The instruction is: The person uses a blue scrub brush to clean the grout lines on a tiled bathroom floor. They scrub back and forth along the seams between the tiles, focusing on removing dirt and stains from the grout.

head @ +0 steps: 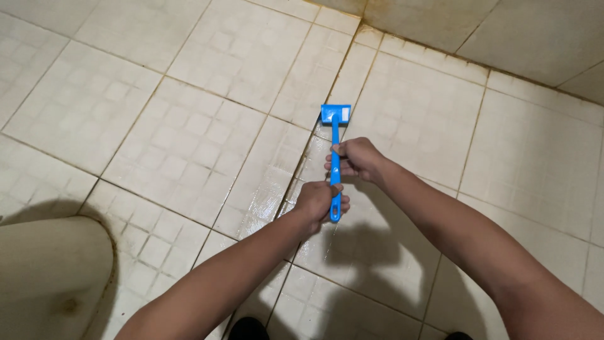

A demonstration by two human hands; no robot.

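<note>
Floor: cream tiled floor (157, 126) with dark grout lines, wet and shiny near the middle.
Brush: blue long-handled brush (335, 135), head down on a grout line, handle pointing back toward the person.
Right hand (355, 157): clamped around the upper handle.
Left hand (318, 201): clamped on the handle's lower end, just below the right.
Fixture: beige rounded fixture (44, 271) at lower left; its contents cannot be seen.

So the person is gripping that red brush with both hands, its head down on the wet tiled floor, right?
Not quite: the brush is blue, not red. The rest holds. In the head view the left hand grips near the handle's end, the right hand grips farther up, and the head rests on the wet tiled floor.
</note>
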